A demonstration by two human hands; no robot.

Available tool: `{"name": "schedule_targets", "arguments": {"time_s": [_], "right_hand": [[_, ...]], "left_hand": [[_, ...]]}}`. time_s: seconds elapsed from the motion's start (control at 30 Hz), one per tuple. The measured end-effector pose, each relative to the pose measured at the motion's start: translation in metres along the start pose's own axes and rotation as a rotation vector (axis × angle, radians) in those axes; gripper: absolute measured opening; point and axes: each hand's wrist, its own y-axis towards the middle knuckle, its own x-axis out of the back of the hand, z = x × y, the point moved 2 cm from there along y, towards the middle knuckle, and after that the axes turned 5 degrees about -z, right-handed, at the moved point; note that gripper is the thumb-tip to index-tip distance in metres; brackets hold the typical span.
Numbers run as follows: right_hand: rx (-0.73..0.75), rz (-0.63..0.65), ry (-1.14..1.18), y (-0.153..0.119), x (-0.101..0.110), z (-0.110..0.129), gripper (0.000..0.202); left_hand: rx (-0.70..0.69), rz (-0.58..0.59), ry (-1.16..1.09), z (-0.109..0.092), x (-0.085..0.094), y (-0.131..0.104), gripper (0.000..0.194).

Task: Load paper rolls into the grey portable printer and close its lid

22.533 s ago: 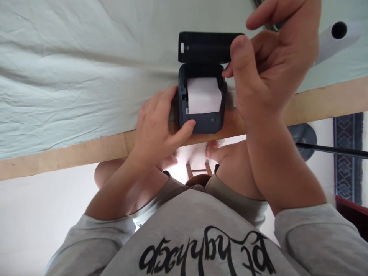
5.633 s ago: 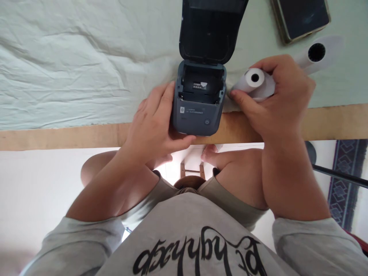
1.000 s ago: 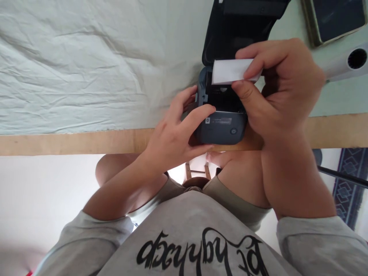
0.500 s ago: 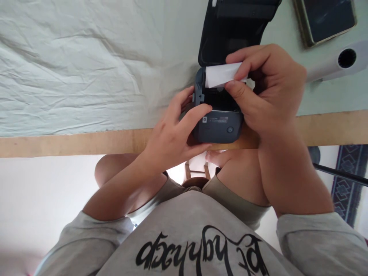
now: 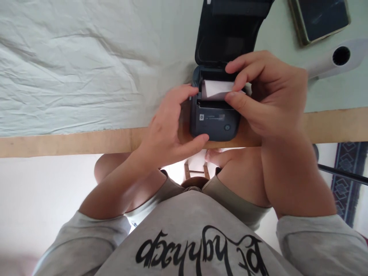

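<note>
A dark blue-grey printer (image 5: pixel 214 124) sits at the table's near edge with its black lid (image 5: pixel 230 34) raised. In its open compartment lies a white paper roll (image 5: pixel 217 89). My right hand (image 5: pixel 270 90) pinches the roll's right end between thumb and fingers. Around the printer's left side is my left hand (image 5: pixel 169 124), its fingertips at the upper left corner and its thumb at the lower front edge.
A phone (image 5: pixel 323 17) lies at the upper right. Below it is a white object with a round dark opening (image 5: pixel 341 56). A wrinkled pale green cloth (image 5: pixel 86 69) covers the table, whose wooden edge (image 5: pixel 71 143) runs along the near side.
The paper roll has moved down into the compartment with my right hand. My left index finger has left the compartment's front rim for the upper left side. The printer has shifted slightly left.
</note>
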Motion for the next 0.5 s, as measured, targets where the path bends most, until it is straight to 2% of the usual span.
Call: {"name": "schedule_targets", "arguments": {"time_s": [0.23,0.4,0.5], "right_hand": [[0.162,0.074,-0.019,-0.007,0.006,0.009,0.017],[0.218,0.213,-0.096,-0.016,0.008,0.012,0.018],[0.228,0.243,-0.084,-0.020,0.008,0.013,0.017]], "left_hand": [[0.156,-0.046,-0.027,-0.001,-0.003,0.005,0.054],[0.162,-0.136,0.000,0.003,-0.008,0.010,0.049],[0.159,-0.122,0.079,0.004,-0.011,0.012,0.049]]}}
